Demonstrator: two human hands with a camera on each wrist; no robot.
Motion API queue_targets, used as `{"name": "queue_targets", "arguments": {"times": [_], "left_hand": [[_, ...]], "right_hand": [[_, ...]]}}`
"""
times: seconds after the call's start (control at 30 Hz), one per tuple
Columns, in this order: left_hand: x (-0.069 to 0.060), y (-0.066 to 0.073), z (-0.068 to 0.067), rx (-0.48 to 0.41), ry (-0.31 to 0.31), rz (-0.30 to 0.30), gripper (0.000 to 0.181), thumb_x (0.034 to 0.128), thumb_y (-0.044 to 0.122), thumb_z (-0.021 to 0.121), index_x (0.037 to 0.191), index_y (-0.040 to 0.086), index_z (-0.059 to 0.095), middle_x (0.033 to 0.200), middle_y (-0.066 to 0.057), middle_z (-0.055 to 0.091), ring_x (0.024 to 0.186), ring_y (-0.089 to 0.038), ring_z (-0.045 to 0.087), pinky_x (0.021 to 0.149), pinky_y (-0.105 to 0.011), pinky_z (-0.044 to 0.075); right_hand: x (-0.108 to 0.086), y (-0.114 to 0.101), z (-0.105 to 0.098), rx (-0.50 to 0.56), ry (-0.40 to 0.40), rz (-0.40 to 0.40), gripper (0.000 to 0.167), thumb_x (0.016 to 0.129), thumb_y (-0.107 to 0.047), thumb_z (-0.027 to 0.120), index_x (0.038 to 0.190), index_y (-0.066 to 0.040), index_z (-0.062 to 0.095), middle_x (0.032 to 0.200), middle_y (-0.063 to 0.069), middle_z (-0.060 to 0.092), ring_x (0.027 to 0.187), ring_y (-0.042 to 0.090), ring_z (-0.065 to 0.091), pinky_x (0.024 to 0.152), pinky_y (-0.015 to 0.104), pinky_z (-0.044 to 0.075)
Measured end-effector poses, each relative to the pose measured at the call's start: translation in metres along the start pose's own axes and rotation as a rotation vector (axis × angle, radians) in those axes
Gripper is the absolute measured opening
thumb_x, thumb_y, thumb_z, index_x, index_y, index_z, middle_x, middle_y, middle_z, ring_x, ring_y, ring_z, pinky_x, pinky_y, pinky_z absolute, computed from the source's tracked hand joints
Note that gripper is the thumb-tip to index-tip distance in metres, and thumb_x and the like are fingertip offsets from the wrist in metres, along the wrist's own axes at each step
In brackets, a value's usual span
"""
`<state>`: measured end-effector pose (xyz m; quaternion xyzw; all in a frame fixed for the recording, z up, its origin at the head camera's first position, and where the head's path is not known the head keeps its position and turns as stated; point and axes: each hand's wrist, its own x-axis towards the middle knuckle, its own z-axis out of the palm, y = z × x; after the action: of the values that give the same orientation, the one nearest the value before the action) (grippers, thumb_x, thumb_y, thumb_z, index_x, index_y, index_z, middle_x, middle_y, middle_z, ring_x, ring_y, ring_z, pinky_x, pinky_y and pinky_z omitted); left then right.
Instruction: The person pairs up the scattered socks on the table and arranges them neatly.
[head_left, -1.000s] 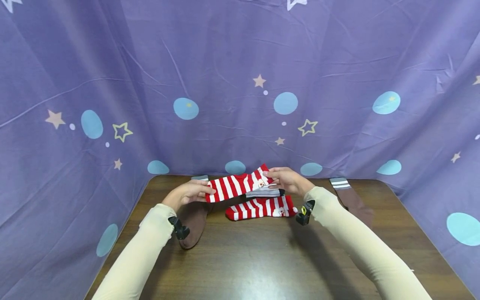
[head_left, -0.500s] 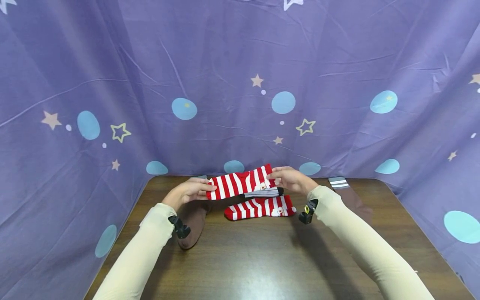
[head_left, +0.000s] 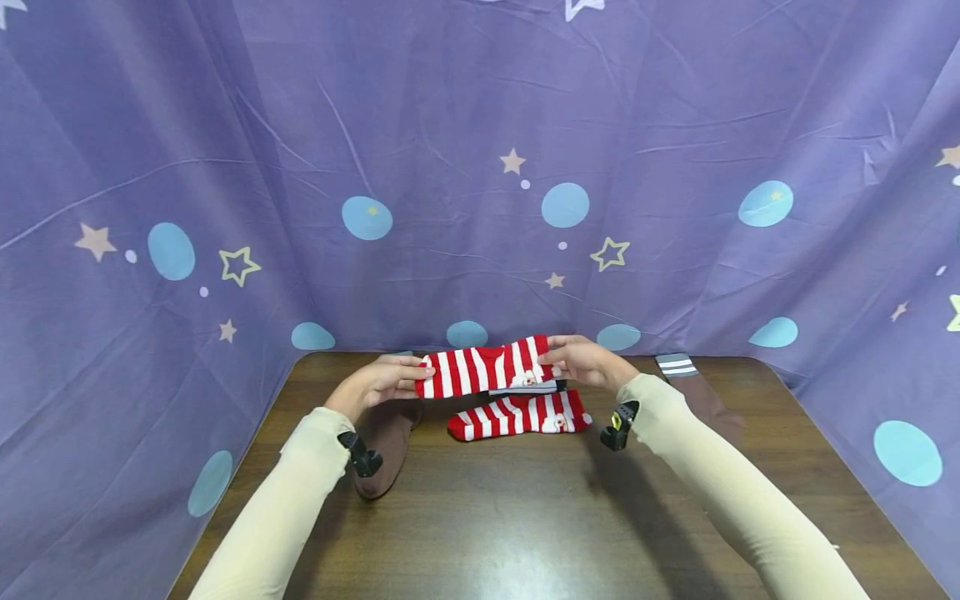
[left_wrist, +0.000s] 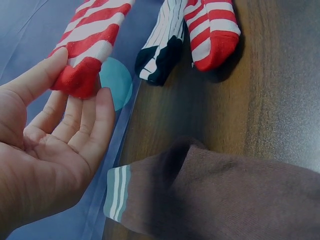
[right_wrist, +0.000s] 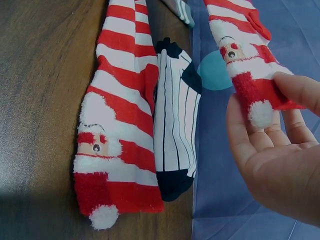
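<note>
A red and white striped sock (head_left: 480,369) with a Santa face is stretched between both hands above the table. My left hand (head_left: 381,386) pinches its red toe between thumb and fingers, plain in the left wrist view. At the cuff end, beside a white pompom (right_wrist: 260,114), my right hand (head_left: 588,362) grips it. A matching striped sock (head_left: 519,416) lies flat on the table nearer me. Behind that one lies a white sock (right_wrist: 174,115) with thin dark stripes and black ends, partly hidden in the head view by the held sock.
One brown sock (head_left: 384,458) with a grey striped cuff lies on the wooden table (head_left: 480,517) under my left wrist. Another brown sock (head_left: 699,396) lies at the right, partly behind my right sleeve. A purple curtain (head_left: 450,108) surrounds the table's back and sides.
The right end of the held striped sock has turned and lowered slightly, covering more of the thin-striped sock. My right hand has shifted a little to the right. Both hands keep their hold.
</note>
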<state>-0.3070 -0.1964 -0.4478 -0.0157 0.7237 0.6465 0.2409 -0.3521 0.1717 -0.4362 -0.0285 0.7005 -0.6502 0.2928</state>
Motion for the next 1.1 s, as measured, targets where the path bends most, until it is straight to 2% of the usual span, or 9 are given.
{"name": "queue_targets", "arguments": {"times": [0.13, 0.27, 0.43, 0.6, 0.7, 0.8, 0.9, 1.0, 1.1], "left_hand": [[0.001, -0.001, -0.001, 0.006, 0.0, 0.001, 0.051, 0.0999, 0.013, 0.064, 0.143, -0.008, 0.045, 0.097, 0.003, 0.07, 0.088, -0.01, 0.071, 0.098, -0.038, 0.057], [0.001, 0.0, -0.002, 0.006, 0.008, -0.001, 0.051, 0.1005, 0.014, 0.063, 0.142, -0.008, 0.045, 0.096, 0.004, 0.07, 0.088, -0.01, 0.07, 0.1, -0.039, 0.056], [0.0, -0.001, -0.003, -0.014, 0.018, -0.006, 0.047, 0.1002, 0.012, 0.063, 0.141, -0.007, 0.048, 0.095, 0.004, 0.07, 0.088, -0.01, 0.07, 0.11, -0.049, 0.05], [0.0, -0.003, -0.004, -0.014, 0.011, 0.012, 0.043, 0.1004, 0.011, 0.063, 0.137, -0.007, 0.052, 0.094, 0.005, 0.071, 0.089, -0.009, 0.07, 0.11, -0.049, 0.05], [0.001, -0.004, -0.004, -0.026, 0.009, 0.013, 0.041, 0.1005, 0.01, 0.062, 0.137, -0.006, 0.053, 0.093, 0.005, 0.071, 0.089, -0.01, 0.07, 0.114, -0.052, 0.045], [0.001, -0.005, -0.003, -0.029, 0.006, 0.015, 0.041, 0.1009, 0.01, 0.062, 0.137, -0.007, 0.053, 0.093, 0.005, 0.072, 0.089, -0.01, 0.07, 0.117, -0.055, 0.041], [0.0, -0.004, -0.001, -0.024, 0.005, 0.013, 0.041, 0.1012, 0.011, 0.062, 0.138, -0.007, 0.053, 0.092, 0.005, 0.072, 0.089, -0.01, 0.07, 0.117, -0.055, 0.041], [0.002, -0.003, 0.001, -0.018, 0.0, 0.01, 0.04, 0.1014, 0.01, 0.061, 0.137, -0.007, 0.053, 0.091, 0.006, 0.072, 0.088, -0.009, 0.07, 0.115, -0.053, 0.044], [0.004, -0.003, 0.003, -0.005, -0.018, 0.002, 0.039, 0.1018, 0.01, 0.06, 0.137, -0.007, 0.053, 0.091, 0.006, 0.071, 0.088, -0.009, 0.07, 0.114, -0.051, 0.046]], "right_hand": [[0.001, 0.001, -0.001, 0.014, 0.008, -0.01, 0.037, 0.102, -0.006, 0.059, 0.136, -0.002, 0.044, 0.1, -0.001, 0.068, 0.083, 0.01, 0.069, 0.088, 0.03, 0.054], [0.001, 0.002, -0.002, 0.022, -0.002, -0.022, 0.025, 0.104, -0.011, 0.058, 0.126, -0.006, 0.049, 0.096, -0.003, 0.07, 0.083, 0.01, 0.07, 0.083, 0.028, 0.057], [0.0, 0.002, -0.003, 0.031, 0.0, -0.022, 0.013, 0.104, -0.012, 0.058, 0.115, -0.009, 0.053, 0.092, -0.003, 0.072, 0.082, 0.01, 0.07, 0.079, 0.026, 0.057], [0.0, 0.002, -0.004, 0.07, 0.02, -0.006, 0.014, 0.101, -0.008, 0.061, 0.109, -0.009, 0.049, 0.088, -0.003, 0.069, 0.077, 0.009, 0.065, 0.075, 0.023, 0.055], [-0.002, 0.003, -0.005, 0.098, 0.014, -0.006, 0.015, 0.101, -0.003, 0.06, 0.107, -0.008, 0.047, 0.087, -0.002, 0.07, 0.076, 0.009, 0.067, 0.075, 0.023, 0.056], [-0.004, 0.003, -0.007, 0.1, -0.001, -0.014, 0.012, 0.101, 0.0, 0.058, 0.104, -0.007, 0.049, 0.088, -0.001, 0.072, 0.079, 0.011, 0.07, 0.077, 0.024, 0.058], [-0.006, 0.004, -0.009, 0.085, -0.007, -0.02, 0.009, 0.101, -0.001, 0.058, 0.103, -0.008, 0.053, 0.089, -0.001, 0.072, 0.081, 0.011, 0.071, 0.078, 0.024, 0.059], [-0.009, 0.004, -0.012, 0.072, -0.009, -0.029, 0.009, 0.101, -0.001, 0.058, 0.105, -0.008, 0.053, 0.09, -0.002, 0.073, 0.082, 0.011, 0.072, 0.079, 0.024, 0.059], [-0.01, 0.005, -0.014, 0.055, 0.002, -0.03, 0.016, 0.101, -0.001, 0.057, 0.114, -0.006, 0.051, 0.091, -0.002, 0.073, 0.083, 0.011, 0.072, 0.079, 0.025, 0.059]]}}
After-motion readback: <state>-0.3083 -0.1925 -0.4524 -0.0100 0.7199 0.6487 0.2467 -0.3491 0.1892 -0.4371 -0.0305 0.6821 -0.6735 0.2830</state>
